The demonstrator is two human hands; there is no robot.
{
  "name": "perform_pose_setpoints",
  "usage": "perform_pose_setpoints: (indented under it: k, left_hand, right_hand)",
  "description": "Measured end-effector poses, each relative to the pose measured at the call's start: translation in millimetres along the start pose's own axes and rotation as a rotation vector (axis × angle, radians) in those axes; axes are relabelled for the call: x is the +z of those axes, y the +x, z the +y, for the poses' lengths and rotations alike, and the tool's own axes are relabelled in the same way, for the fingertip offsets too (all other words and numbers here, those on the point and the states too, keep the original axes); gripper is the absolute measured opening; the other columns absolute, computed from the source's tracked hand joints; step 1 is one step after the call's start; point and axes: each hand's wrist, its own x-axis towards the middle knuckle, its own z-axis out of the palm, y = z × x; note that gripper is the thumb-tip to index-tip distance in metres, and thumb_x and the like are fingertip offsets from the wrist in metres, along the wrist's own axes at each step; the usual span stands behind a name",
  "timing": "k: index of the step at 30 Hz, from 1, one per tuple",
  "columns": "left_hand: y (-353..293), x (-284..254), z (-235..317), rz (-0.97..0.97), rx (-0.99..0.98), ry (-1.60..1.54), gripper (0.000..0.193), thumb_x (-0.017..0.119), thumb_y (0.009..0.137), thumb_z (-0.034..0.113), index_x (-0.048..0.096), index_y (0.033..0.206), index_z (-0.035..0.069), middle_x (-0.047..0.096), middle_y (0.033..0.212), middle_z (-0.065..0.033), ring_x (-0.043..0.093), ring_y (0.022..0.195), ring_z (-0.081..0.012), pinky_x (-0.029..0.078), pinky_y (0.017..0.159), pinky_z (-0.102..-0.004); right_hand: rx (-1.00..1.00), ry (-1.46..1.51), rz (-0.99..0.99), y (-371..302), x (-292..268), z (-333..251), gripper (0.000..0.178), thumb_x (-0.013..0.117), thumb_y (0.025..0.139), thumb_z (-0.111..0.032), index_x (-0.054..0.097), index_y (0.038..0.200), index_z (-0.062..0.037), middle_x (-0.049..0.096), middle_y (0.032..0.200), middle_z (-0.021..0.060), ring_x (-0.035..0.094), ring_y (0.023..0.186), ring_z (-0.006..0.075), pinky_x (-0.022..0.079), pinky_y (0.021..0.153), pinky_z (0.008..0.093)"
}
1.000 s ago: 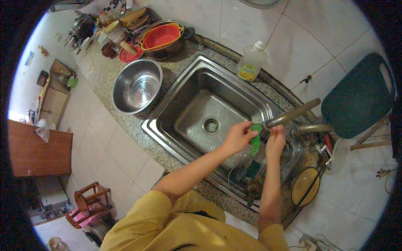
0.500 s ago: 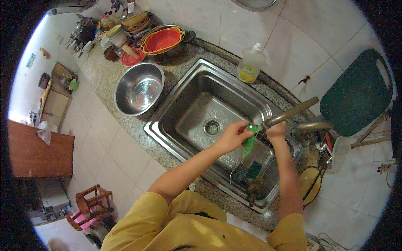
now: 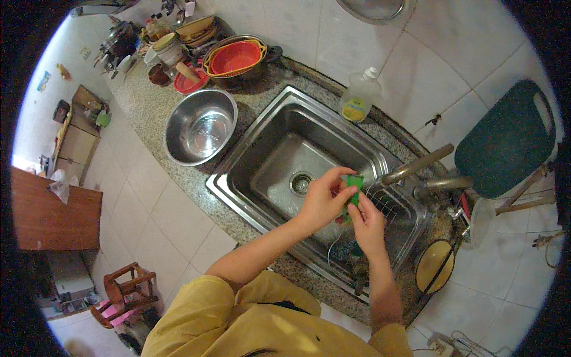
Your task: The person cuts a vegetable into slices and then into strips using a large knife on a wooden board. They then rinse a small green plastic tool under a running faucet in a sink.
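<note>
A small, flat bright-green object point(image 3: 355, 182) is held over the steel sink point(image 3: 262, 149), its kind not clear. My left hand point(image 3: 324, 199) grips it from the left, thumb and fingers closed on its side. From the lower right my right hand point(image 3: 367, 226) meets it with the fingertips, closed around its lower part. Both hands are close together, partly covering the object. The faucet spout point(image 3: 416, 165) reaches in just to the right of them. Below the hands the wire rack point(image 3: 389, 208) shows in the sink's right part, and the drain point(image 3: 301, 181) lies to their left.
A steel bowl point(image 3: 201, 127) stands on the counter left of the sink. Behind the sink is a clear soap bottle point(image 3: 361, 95). A red basket point(image 3: 238, 58) sits in a pot at the back left. A dark green cutting board point(image 3: 505, 140) leans at the right wall.
My right hand has come away from beside the faucet, moving left and nearer, and now touches the green object. My left hand has barely shifted and still holds it.
</note>
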Motion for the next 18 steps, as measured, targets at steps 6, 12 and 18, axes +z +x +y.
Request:
perform_pose_setpoints:
  k: [6, 12, 18]
  left_hand:
    - [15, -20, 4, 0.065, 0.605, 0.458, 0.022, 0.061, 0.073, 0.01, 0.058, 0.094, 0.006, 0.057, 0.085, -0.0112, 0.059, 0.071, -0.0254, 0.047, 0.061, -0.0332]
    - [15, -29, 19, 0.005, 0.575, 0.66, 0.017, 0.059, 0.068, 0.008, 0.057, 0.084, 0.006, 0.053, 0.075, -0.0109, 0.056, 0.065, -0.0277, 0.045, 0.055, -0.0355]
    - [23, -23, -3, 0.097, 0.313, 0.353, 0.018, 0.051, 0.07, -0.001, 0.056, 0.087, 0.001, 0.057, 0.073, -0.0119, 0.058, 0.063, -0.0212, 0.047, 0.056, -0.0318]
  right_hand:
    - [-0.146, -0.407, 0.041, -6, 0, -5, 0.033, 0.05, 0.083, -0.004, 0.05, 0.116, -0.0024, 0.062, 0.077, 0.0063, 0.055, 0.058, 0.0067, 0.043, 0.047, 0.0197]
    - [-0.167, -0.595, 0.041, 0, 3, -29, 0.031, 0.057, 0.079, -0.014, 0.055, 0.108, -0.0033, 0.058, 0.07, 0.0184, 0.057, 0.057, 0.0293, 0.044, 0.051, 0.0361]
    - [-0.365, -0.631, 0.115, 8, 7, -9, 0.033, 0.057, 0.079, -0.015, 0.055, 0.11, -0.003, 0.059, 0.068, 0.0157, 0.056, 0.051, 0.0244, 0.044, 0.048, 0.0349]
